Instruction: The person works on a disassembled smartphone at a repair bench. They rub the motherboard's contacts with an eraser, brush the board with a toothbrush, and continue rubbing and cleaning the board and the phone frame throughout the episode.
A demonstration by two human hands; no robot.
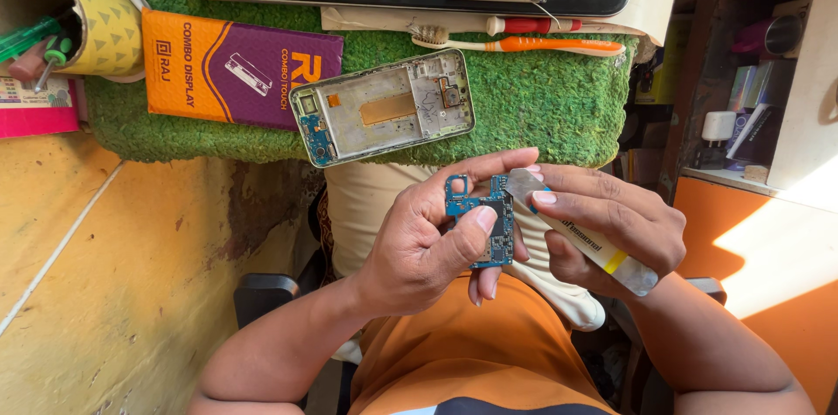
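Blue circuit board [491,225] held upright over lap, long axis running top to bottom, pinched in left hand [428,245], thumb across face, fingers behind

Right hand [611,227] just beside, closed around flat metal pry tool [576,236]; tool slants from lower right up to left, tip touching board's upper right edge

Beyond, on green mat [541,101] of surface: stripped phone frame [384,107], orange toothbrush [524,44], orange-purple box [236,66]

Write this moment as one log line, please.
left hand: holds circuit board | right hand: holds flat tool at board | phone frame: on mat
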